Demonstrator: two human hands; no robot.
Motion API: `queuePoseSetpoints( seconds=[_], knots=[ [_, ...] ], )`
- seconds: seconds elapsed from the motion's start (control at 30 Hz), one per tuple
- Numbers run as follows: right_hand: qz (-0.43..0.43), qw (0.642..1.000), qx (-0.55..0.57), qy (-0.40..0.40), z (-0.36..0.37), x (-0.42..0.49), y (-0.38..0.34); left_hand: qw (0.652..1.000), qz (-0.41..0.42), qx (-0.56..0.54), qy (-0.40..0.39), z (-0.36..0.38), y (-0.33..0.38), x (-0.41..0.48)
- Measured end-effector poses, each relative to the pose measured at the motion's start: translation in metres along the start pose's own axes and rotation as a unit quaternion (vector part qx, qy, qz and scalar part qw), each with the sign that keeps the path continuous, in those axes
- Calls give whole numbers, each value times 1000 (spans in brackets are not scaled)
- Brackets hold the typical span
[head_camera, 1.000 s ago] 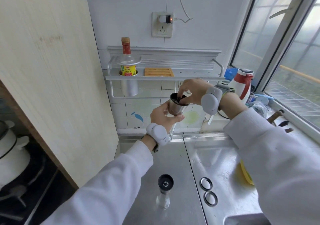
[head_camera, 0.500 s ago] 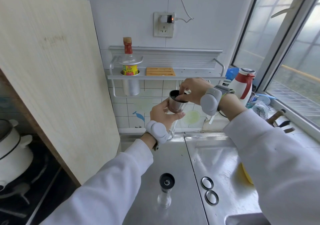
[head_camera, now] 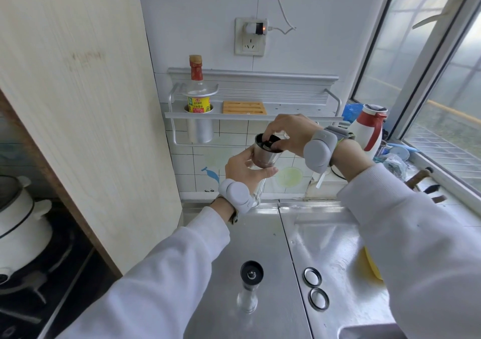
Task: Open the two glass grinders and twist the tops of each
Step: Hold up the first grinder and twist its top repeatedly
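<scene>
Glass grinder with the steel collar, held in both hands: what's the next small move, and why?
Probably a short twist of its black top with the right hand, whose fingertips pinch it, while the left hand grips the glass grinder with the steel collar. The second black-topped glass grinder stands untouched on the steel counter.

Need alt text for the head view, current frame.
A person's left hand holds a glass grinder above a steel counter while the right hand pinches its dark top. A second grinder stands upright on the counter, two round lids lying beside it.
</scene>
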State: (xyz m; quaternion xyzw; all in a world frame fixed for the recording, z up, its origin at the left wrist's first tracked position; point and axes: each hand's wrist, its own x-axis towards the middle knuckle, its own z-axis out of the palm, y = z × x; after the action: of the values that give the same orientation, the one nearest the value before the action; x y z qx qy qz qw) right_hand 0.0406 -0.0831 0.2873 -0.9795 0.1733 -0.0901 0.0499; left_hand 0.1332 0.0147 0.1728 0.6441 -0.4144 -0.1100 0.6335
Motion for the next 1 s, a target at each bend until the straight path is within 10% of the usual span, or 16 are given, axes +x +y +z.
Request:
queuePoseSetpoints(
  seconds=[1.0],
  knots=[
    [-16, 1000, 4, 0, -2, 4, -4, 1000, -13, -13, -6, -7, -2, 0]
  ],
)
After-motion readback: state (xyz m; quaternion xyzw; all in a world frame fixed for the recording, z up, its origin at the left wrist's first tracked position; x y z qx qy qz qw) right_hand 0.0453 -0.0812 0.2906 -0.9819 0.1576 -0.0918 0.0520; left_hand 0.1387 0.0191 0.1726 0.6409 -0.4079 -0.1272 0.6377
